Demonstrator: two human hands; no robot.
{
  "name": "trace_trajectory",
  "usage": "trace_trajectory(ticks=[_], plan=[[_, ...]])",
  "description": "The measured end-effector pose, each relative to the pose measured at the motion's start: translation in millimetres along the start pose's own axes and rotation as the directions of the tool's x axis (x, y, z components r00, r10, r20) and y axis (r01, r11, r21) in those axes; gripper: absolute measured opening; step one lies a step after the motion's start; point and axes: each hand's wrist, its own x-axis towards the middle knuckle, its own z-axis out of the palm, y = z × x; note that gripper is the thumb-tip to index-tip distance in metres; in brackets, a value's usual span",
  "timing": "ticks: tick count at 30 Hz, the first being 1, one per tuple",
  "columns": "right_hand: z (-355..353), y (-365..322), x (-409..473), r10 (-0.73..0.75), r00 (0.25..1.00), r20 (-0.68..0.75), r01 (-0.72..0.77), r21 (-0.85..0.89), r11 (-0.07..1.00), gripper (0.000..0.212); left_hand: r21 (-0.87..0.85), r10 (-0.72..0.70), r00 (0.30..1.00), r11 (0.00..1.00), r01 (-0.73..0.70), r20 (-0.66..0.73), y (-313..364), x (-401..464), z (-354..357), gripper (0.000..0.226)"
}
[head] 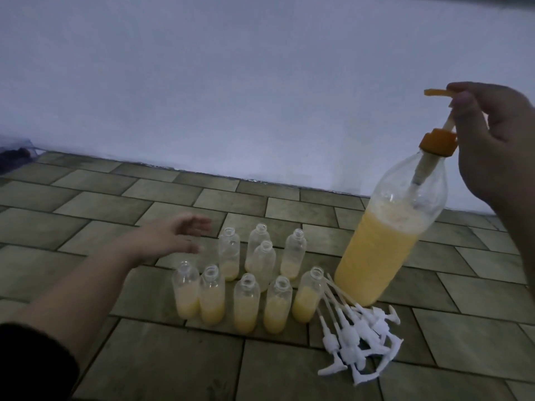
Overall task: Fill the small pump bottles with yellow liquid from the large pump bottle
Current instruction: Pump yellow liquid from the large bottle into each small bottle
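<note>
We see a tiled floor (pixel 304 369) running back to a pale wall (pixel 260 82), with a dark bundle (pixel 16 156) lying in the far left corner where the two meet. Nine small bottles (pixel 246 302) stand upright and uncapped in a tight cluster on the tiles, five in the near row and four behind, each holding a little yellow liquid at the bottom, the near row fuller than the back one. Just right of that cluster lies a loose heap of white pump heads (pixel 359 340), their dip tubes pointing up and left toward the small bottles. The large pump bottle (pixel 385 244) rests its base on the floor just beyond the heap, touching or nearly touching the tubes, and it is filled with yellow liquid to roughly two thirds. Its long axis tilts, the neck leaning up and to the right, and its orange pump (pixel 440 117) is raised on its stem with the spout pointing left. Our right hand (pixel 498 146) pinches the pump top with the fingers narrow around it. Our left hand (pixel 176 235) hovers left of the back row, fingers spread loosely and holding nothing, with a dark sleeve (pixel 31 363) on the forearm.
</note>
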Motion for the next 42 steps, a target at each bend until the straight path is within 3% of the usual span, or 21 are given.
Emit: trace_trajectory(ticks=[5, 10, 15, 19, 21, 23, 25, 30, 42], plan=[[-4, -12, -6, -0.01, 1.0, 0.0, 0.01, -0.054, 0.998, 0.041, 0.029, -0.055, 0.982, 0.998, 0.05, 0.181, -1, 23, 24, 0.049], [-5, -17, -9, -0.024, 1.0, 0.009, 0.025, -0.089, 0.996, 0.04, 0.012, -0.041, 0.98, 0.999, 0.039, 0.192, -6, 28, 33, 0.036], [-3, -14, -9, -0.052, 0.999, 0.006, 0.052, -0.098, 0.994, 0.039, -0.122, -0.008, 0.999, 0.992, 0.014, 0.049, -10, 13, 24, 0.035], [-2, -15, -8, -0.071, 0.997, 0.015, 0.072, -0.116, 0.991, 0.039, -0.231, 0.106, 0.982, 0.963, -0.14, -0.155, 16, -1, -8, 0.083], [-2, -15, -9, -0.088, 0.996, 0.007, 0.088, -0.123, 0.988, 0.04, -0.225, 0.195, 0.946, 0.94, -0.255, -0.258, 49, -4, -15, 0.066], [-1, -14, -11, -0.096, 0.995, -0.008, 0.094, -0.117, 0.989, 0.039, -0.163, 0.286, 0.907, 0.924, -0.347, -0.309, 94, -4, -6, 0.03], [-1, -14, -11, -0.09, 0.996, -0.012, 0.088, -0.108, 0.99, 0.037, -0.004, 0.39, 0.868, 0.911, -0.411, -0.308, 140, 0, 15, 0.018], [-2, -14, -11, -0.094, 0.996, -0.009, 0.093, -0.087, 0.992, 0.038, 0.247, 0.566, 0.795, 0.821, -0.516, -0.221, 213, 17, 74, 0.037], [-1, -16, -13, -0.092, 0.996, 0.008, 0.093, -0.074, 0.993, 0.04, 0.405, 0.659, 0.736, 0.722, -0.562, -0.154, 243, 28, 87, 0.042]])
